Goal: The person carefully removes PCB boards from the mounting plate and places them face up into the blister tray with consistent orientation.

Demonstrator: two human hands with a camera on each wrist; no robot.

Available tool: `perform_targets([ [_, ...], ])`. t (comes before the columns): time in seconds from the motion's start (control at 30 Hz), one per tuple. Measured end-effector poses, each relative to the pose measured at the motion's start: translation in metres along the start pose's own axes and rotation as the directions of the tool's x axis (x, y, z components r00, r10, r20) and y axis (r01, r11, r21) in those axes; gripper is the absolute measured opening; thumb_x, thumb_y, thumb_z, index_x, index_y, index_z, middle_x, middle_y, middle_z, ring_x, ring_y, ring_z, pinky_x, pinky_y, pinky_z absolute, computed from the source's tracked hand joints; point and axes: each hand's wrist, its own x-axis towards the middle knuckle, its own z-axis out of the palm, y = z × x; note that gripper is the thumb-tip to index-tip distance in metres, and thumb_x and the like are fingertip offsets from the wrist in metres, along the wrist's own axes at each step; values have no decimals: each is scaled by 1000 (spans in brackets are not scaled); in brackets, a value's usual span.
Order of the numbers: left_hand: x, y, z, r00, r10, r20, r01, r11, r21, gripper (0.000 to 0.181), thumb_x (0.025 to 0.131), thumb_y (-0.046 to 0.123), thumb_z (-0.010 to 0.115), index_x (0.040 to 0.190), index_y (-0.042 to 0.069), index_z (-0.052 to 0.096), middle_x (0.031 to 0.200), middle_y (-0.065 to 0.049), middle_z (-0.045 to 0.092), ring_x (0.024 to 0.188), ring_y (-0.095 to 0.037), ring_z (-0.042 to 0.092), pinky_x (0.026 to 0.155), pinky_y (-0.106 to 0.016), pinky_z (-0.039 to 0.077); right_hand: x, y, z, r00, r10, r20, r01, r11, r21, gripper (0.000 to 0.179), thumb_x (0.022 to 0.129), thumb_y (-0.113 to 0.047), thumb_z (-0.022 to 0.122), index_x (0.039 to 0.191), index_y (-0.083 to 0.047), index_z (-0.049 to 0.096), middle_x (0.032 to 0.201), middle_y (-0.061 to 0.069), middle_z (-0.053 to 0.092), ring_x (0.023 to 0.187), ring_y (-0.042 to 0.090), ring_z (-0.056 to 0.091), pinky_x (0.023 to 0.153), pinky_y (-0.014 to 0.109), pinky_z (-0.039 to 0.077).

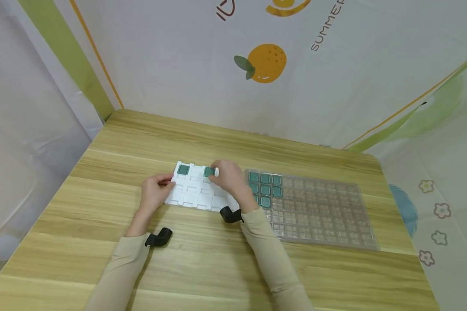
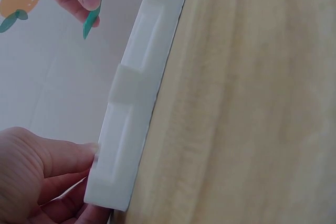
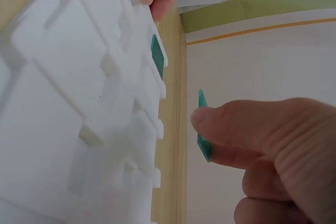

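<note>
A white moulded tray (image 1: 192, 199) with recessed pockets lies on the table, and my left hand (image 1: 153, 190) grips its left edge between thumb and fingers. One green square chip (image 1: 183, 169) sits in the far left corner pocket. My right hand (image 1: 232, 176) pinches a second green chip (image 1: 209, 172) between thumb and finger over the tray's far row. In the right wrist view this held chip (image 3: 203, 149) is raised above the tray surface, seen nearly edge-on. The left wrist view shows the white tray's side wall (image 2: 113, 140) against my left thumb.
To the right stands a clear plastic tray (image 1: 334, 216) with many small pockets; several green chips (image 1: 265, 190) fill its left columns. My right forearm crosses its left edge. Black wrist cameras (image 1: 159, 237) hang at both wrists. A white printed curtain (image 1: 187, 65) surrounds the wooden table (image 1: 194, 268).
</note>
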Motion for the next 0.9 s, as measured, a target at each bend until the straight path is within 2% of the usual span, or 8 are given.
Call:
perform_targets([
  [0.07, 0, 0, 0, 1000, 0, -1, 0, 1000, 2, 21, 79, -9, 64, 99, -14, 67, 88, -29, 66, 78, -34, 62, 60, -3, 37, -2, 2, -1, 1000, 1, -1, -1, 1000, -3, 31, 86, -21, 68, 113, -5, 67, 90, 9, 69, 51, 10, 32, 48, 21, 31],
  [0.17, 0, 1, 0, 1000, 2, 0, -2, 1000, 0, 21, 79, -9, 64, 99, -14, 67, 88, -29, 66, 78, -34, 62, 60, -4, 37, -6, 5, -3, 1000, 0, -9, 0, 1000, -4, 31, 86, -22, 69, 112, -5, 67, 105, 8, 68, 57, 11, 43, 55, 24, 40],
  [0.3, 0, 1, 0, 1000, 6, 5, -6, 1000, -6, 21, 79, -9, 64, 99, -15, 66, 89, -30, 66, 78, -35, 62, 61, -3, 38, -12, 9, -6, 1000, 0, -12, 0, 1000, 5, 31, 85, -21, 69, 111, -5, 67, 110, 8, 67, 72, 17, 58, 68, 30, 48],
  [0.43, 1, 1, 0, 1000, 3, 6, -3, 1000, -8, 21, 79, -9, 64, 99, -14, 67, 88, -29, 66, 78, -34, 61, 61, -3, 38, -18, 14, -10, 1000, -4, -27, 4, 1000, -7, 30, 85, -21, 69, 110, -4, 68, 108, 8, 68, 76, 19, 60, 69, 32, 49],
  [0.57, 1, 1, 0, 1000, 4, 4, -4, 1000, -10, 21, 79, -9, 64, 99, -14, 67, 87, -29, 66, 77, -33, 61, 60, -4, 38, -23, 19, -13, 999, -4, -33, 4, 1000, -5, 30, 84, -20, 70, 109, -3, 68, 104, 9, 69, 60, 16, 48, 57, 28, 42],
  [0.63, 1, 2, 0, 1000, 4, 4, -4, 1000, -8, 21, 79, -9, 64, 99, -14, 67, 87, -28, 66, 77, -33, 62, 60, -4, 38, -25, 21, -14, 999, -3, -34, 3, 1000, -7, 30, 84, -20, 70, 109, -3, 68, 102, 9, 69, 58, 12, 44, 56, 24, 39],
  [0.73, 0, 2, 0, 1000, 4, 4, -4, 1000, -6, 21, 79, -8, 64, 99, -14, 67, 87, -28, 66, 78, -33, 62, 60, -3, 37, -28, 25, -16, 999, -3, -31, 3, 1000, 0, 30, 84, -19, 70, 109, -2, 68, 87, 7, 69, 53, 10, 36, 50, 22, 32],
  [0.9, 0, 3, -1, 1000, -6, 9, 6, 1000, -3, 21, 80, -8, 64, 100, -14, 67, 88, -28, 66, 78, -33, 61, 60, -4, 38, -32, 30, -17, 999, -5, -36, 5, 1000, -1, 30, 83, -19, 70, 108, -2, 68, 56, -3, 46, 46, 8, 26, 44, 20, 23],
])
